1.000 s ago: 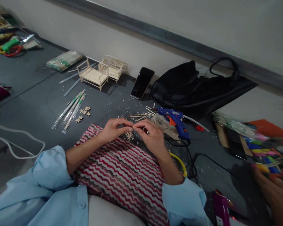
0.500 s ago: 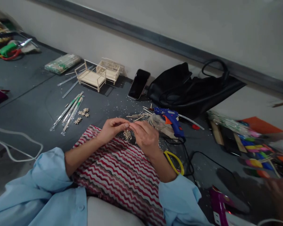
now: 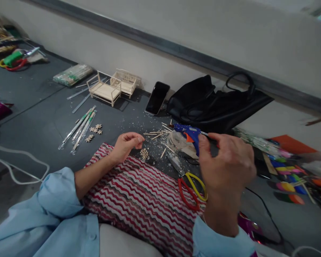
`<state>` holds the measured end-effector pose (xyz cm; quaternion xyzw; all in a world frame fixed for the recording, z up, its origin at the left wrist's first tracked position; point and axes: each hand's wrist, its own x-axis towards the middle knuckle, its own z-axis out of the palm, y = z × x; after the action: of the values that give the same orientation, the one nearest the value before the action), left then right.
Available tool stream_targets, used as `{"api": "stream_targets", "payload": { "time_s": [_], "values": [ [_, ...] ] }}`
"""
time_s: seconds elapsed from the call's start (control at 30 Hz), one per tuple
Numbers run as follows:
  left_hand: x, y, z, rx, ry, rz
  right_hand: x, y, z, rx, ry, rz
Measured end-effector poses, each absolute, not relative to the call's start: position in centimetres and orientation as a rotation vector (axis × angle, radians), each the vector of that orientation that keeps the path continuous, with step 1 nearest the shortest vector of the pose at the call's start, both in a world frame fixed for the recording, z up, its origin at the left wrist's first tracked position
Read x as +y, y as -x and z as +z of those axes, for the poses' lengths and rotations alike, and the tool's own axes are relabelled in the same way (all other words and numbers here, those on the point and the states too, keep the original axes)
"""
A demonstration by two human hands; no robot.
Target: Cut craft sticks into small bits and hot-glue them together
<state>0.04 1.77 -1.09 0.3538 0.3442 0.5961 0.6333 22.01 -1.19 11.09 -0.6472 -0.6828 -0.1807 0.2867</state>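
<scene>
My left hand (image 3: 128, 144) is closed in a pinch above the front edge of the striped cloth (image 3: 141, 192); anything between its fingertips is too small to make out. My right hand (image 3: 227, 162) is at the rear of a blue glue gun (image 3: 189, 132), thumb and forefinger apart around its handle end, not closed on it. The glue gun rests across a clear round container (image 3: 176, 140). Near my left fingertips lies a small heap of tiny wooden pieces (image 3: 144, 154). Thin wooden sticks (image 3: 156, 134) lie behind it. Scissors (image 3: 188, 184) with red and yellow handles lie partly on the cloth.
Miniature wooden benches (image 3: 105, 92), a phone (image 3: 157, 98) and a black bag (image 3: 195, 101) stand along the wall. Flower-shaped wooden pieces (image 3: 96, 130) and wrapped sticks (image 3: 81, 130) lie left. Colourful pieces (image 3: 289, 178) and a purple glue gun (image 3: 247, 228) are right.
My right hand has left my left hand and moved right to the blue glue gun, uncovering the scissors. My left hand has stayed nearly in place, still pinched.
</scene>
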Motion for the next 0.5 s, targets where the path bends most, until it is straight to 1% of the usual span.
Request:
{"api": "stream_targets", "payload": {
  "time_s": [0.07,0.13,0.2,0.4,0.5],
  "values": [
    [1.9,0.0,-1.0,0.751,-0.755,1.369,-0.7,-23.2,11.8,-1.794,1.959,-0.390],
    [2.0,0.1,-0.9,0.733,-0.725,1.370,0.1,-23.8,11.6,-1.797,2.144,-0.157],
    [2.1,0.2,-0.9,0.724,-0.707,1.381,0.9,-23.9,11.0,-1.772,2.239,0.030],
    [2.4,0.3,-1.0,0.693,-0.636,1.384,2.8,-24.1,8.8,-1.713,2.160,0.196],
    [2.4,0.3,-1.0,0.674,-0.598,1.379,2.9,-24.0,8.5,-1.537,1.976,0.394]
  ]
}}
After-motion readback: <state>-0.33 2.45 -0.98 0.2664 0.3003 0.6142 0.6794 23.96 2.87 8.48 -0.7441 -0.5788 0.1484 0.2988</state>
